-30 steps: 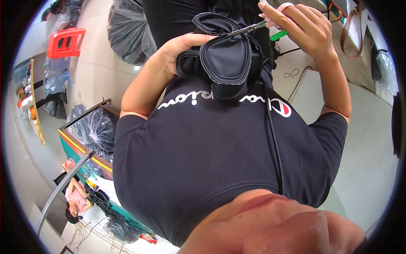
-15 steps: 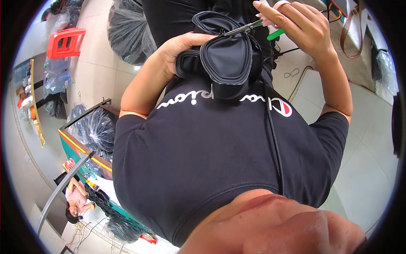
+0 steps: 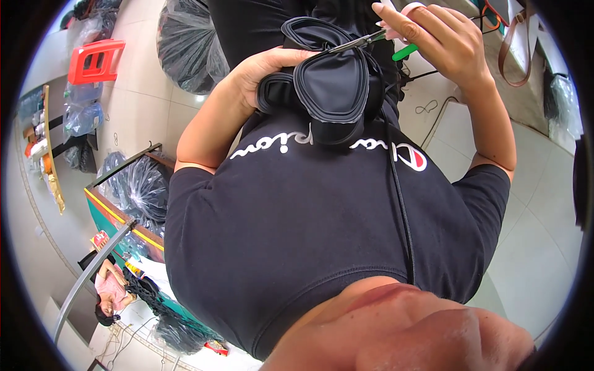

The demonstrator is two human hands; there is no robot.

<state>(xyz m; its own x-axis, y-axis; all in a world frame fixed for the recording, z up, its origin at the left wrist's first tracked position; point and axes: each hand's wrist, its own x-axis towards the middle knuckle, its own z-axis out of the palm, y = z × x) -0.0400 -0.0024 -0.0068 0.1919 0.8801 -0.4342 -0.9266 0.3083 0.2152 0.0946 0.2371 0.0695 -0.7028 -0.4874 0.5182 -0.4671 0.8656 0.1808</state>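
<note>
My left hand (image 3: 263,71) grips a bundle of black, smooth, leather-like pieces (image 3: 331,86) in front of my chest, thumb laid across its upper side. The bundle has several rounded, layered lobes with stacked edges. My right hand (image 3: 448,40) is closed around the handles of a pair of scissors (image 3: 354,44). One handle is wrapped in pink; the other is green. The blades point left and lie across the upper part of the bundle, tips near my left thumb. Whether the blades have anything between them I cannot make out.
A large plastic-wrapped dark bundle (image 3: 190,46) stands on the floor at upper left, with a red stool (image 3: 96,62) beyond. A green-sided table (image 3: 102,216) and a metal bar (image 3: 93,278) are at left, near a person in pink (image 3: 111,287). A brown strap (image 3: 515,52) hangs upper right.
My right hand and the green handle have shifted very slightly to the right. The left hand and the black bundle stay in place.
</note>
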